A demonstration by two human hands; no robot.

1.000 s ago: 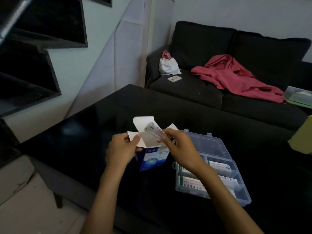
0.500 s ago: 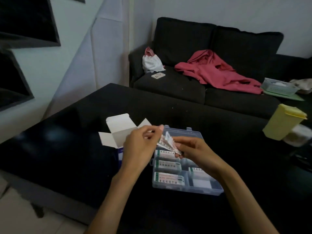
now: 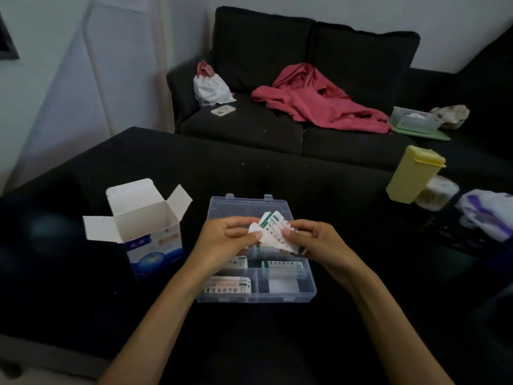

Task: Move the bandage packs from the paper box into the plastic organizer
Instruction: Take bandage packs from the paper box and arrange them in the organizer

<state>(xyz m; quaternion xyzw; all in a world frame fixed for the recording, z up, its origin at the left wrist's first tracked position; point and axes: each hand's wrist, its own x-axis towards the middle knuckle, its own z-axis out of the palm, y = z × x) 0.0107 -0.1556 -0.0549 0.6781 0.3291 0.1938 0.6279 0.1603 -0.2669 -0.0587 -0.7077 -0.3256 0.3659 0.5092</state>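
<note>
The paper box [image 3: 144, 226], flaps open, now stands alone at left: the left hand [image 3: 224, 240] has let go of it and joined the right hand [image 3: 311, 240], both pinching bandage packs [image 3: 273, 232] over the plastic organizer [image 3: 280, 297], which already holds several packs

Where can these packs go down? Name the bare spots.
The organizer's near-right compartment looks free; the others hold packs. Bare table lies between organizer and yellow container, and in front of the paper box. The far right is cluttered. Both hands hold bandage packs.
</note>
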